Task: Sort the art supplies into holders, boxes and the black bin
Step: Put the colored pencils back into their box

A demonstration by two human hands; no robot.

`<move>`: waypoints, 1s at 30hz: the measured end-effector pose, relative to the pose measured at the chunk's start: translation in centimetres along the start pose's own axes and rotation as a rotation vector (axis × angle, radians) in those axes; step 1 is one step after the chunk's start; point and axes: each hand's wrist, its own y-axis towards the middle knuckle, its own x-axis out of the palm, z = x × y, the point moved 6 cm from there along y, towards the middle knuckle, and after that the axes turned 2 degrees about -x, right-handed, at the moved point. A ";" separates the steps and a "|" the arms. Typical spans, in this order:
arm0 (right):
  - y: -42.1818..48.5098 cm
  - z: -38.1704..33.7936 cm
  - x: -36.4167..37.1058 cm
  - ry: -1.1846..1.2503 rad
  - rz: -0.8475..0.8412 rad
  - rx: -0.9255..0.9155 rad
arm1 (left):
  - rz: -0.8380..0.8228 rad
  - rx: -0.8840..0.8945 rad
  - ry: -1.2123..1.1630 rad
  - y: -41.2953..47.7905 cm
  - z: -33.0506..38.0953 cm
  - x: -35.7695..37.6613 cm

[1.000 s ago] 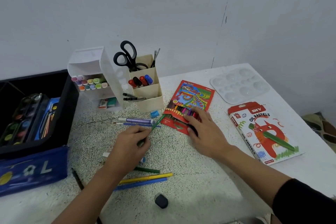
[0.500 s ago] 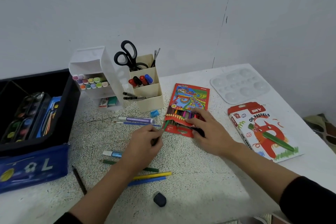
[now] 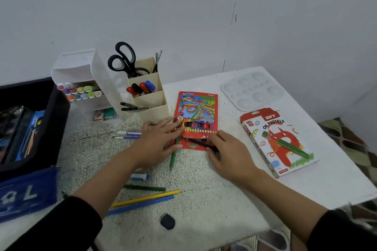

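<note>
Nearest me a dark eraser (image 3: pixel 167 221) lies on the table (image 3: pixel 204 199), with a blue pencil (image 3: pixel 140 205), a yellow pencil (image 3: pixel 146 197) and a dark green pencil (image 3: pixel 146 188) just beyond. My left hand (image 3: pixel 159 140) lies flat, fingers straight, over a green pencil (image 3: pixel 173 159) at the open end of the coloured-pencil box (image 3: pixel 196 108). My right hand (image 3: pixel 230 153) rests on that box's lower flap, fingertips at a dark pencil (image 3: pixel 199 142); I cannot tell whether it pinches it. Farther back stand the cream holder (image 3: pixel 153 113) and, left, the black bin (image 3: pixel 55 128).
</note>
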 end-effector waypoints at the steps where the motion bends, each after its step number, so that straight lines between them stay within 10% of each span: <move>1: -0.2 -0.2 0.0 -0.001 0.012 -0.031 | -0.004 -0.009 -0.004 0.0 -0.1 0.4; 11: -0.4 -0.2 -0.7 0.202 0.037 0.033 | 0.273 0.001 -0.136 -1.2 2.2 0.7; 30: 0.5 -0.4 0.1 0.158 -0.009 -0.080 | 0.184 -0.060 -0.269 -1.9 3.3 1.0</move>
